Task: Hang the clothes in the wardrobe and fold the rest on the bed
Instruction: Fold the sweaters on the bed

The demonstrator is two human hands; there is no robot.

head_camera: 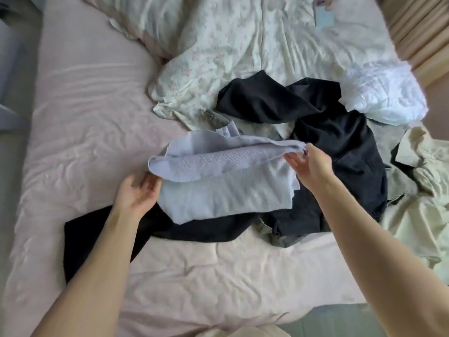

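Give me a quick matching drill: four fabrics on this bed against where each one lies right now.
1. lilac knit top
2. black garment
3. white bundle
4. floral duvet

A. far right, beside the dark pile
B. head of the bed, crumpled
C. between both hands
D. under the left forearm

Pairs: 1-C, 2-D, 3-A, 4-B

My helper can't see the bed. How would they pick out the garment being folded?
On the pink bed, look mid-mattress between the two hands. The lilac knit lies there on the dark clothes, the only pale purple piece.
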